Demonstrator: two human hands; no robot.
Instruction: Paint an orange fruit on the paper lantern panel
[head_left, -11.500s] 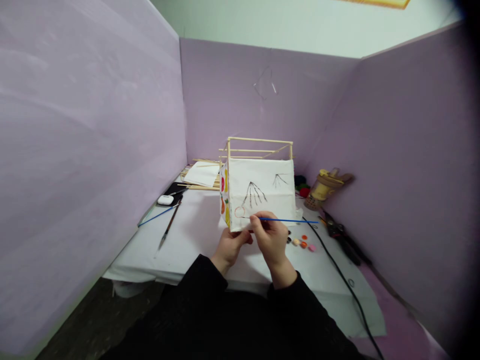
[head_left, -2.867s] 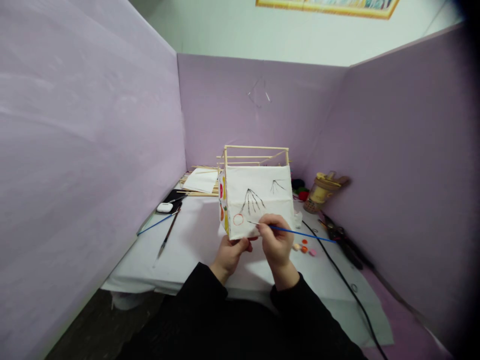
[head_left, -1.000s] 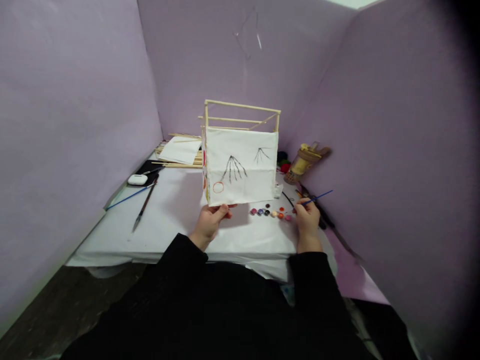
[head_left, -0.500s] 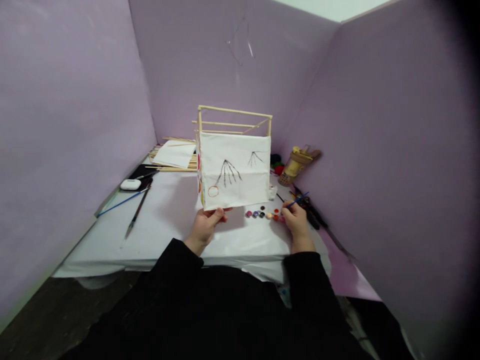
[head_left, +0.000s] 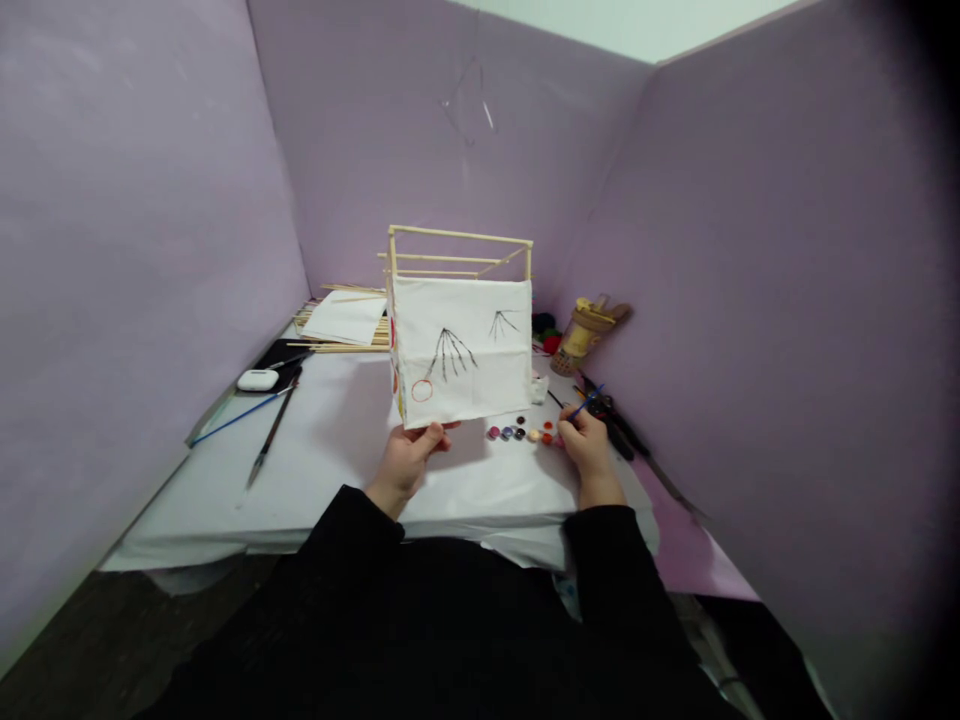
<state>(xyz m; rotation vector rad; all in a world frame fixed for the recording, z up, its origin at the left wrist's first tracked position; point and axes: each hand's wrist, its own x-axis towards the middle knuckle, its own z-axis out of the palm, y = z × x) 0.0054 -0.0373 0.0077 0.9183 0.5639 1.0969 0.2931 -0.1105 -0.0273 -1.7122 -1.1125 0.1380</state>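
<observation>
Frame point(head_left: 460, 345) is raised over the table point(head_left: 315, 440), left hand point(head_left: 409, 460) clamped on its lower edge, presumably so the drawn face point(head_left: 465, 355) shows; right hand point(head_left: 588, 445) pinches a blue brush point(head_left: 589, 400) near the paints point(head_left: 507, 433).

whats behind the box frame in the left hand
Past the left edge of the box frame, wooden sticks and a white sheet show; past its right, a red round thing. A purple wall shows between its upper bars. Its white front hides the rest.
</observation>
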